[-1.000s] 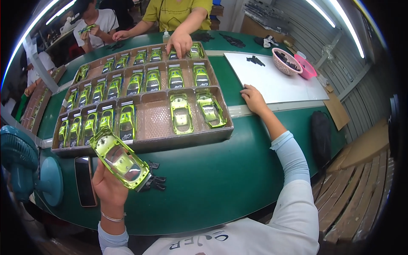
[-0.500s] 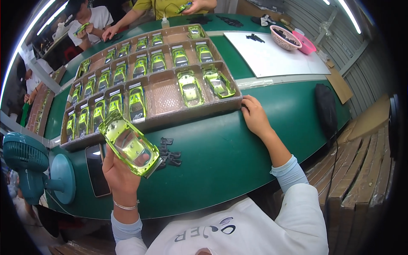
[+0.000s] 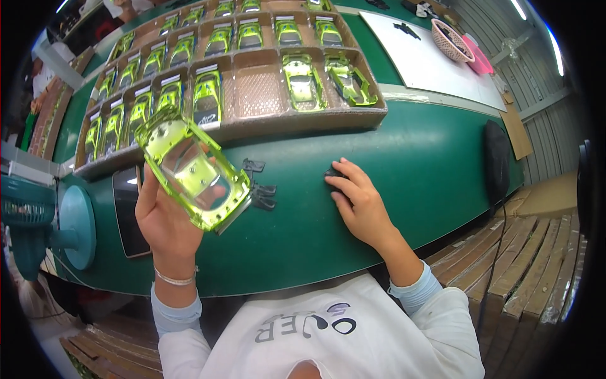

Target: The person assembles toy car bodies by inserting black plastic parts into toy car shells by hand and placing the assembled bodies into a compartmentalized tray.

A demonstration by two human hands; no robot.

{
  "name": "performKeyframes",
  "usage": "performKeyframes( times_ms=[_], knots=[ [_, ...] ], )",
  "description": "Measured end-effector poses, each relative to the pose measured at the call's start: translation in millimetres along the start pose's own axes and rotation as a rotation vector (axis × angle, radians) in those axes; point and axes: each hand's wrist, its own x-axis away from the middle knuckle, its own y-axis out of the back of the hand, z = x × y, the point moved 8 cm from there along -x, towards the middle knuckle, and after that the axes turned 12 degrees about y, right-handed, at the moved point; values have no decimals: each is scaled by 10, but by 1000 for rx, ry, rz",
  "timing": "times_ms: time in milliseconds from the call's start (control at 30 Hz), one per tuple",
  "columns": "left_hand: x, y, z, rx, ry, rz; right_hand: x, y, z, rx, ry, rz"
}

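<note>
My left hand (image 3: 165, 218) grips a shiny lime-green toy car body (image 3: 192, 174), its hollow inside facing up, tilted above the table in front of the tray. Over the green tabletop, my right hand (image 3: 363, 205) has its fingers bent around a small black plastic part (image 3: 331, 174), mostly covered by the fingertips. Several more black plastic parts (image 3: 265, 196) lie just right of the car body. Beyond both hands, a brown compartment tray (image 3: 297, 126) holds rows of similar green car bodies. One upturned car body (image 3: 350, 83) sits in its near right corner.
A dark phone (image 3: 131, 221) lies left of my left hand, beside a teal fan (image 3: 77, 227). At the far right are a white board (image 3: 429, 69), a pink basket (image 3: 449, 41) and a black pouch (image 3: 496, 158). Stacked cardboard (image 3: 524, 252) stands to the right of the table.
My right hand has left the tray's near right corner and come inward to the tabletop, where its fingers meet a small black part. My left hand still holds the car body. The view has shifted.
</note>
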Motion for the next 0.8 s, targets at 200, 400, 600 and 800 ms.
performKeyframes(
  times_ms=[200, 400, 600, 800],
  knots=[
    [-61, 25, -30, 36, -21, 29, -229, 392, -126, -112, -112, -159],
    [-64, 15, 1, -60, -21, 43, -492, -20, 47, 78, 9, 247],
    [-78, 23, 9, -85, -25, 21, -606, -253, -70, 21, -40, 566],
    [-82, 62, 3, -97, -13, 6, -624, -167, -35, -81, 49, 509]
  ],
)
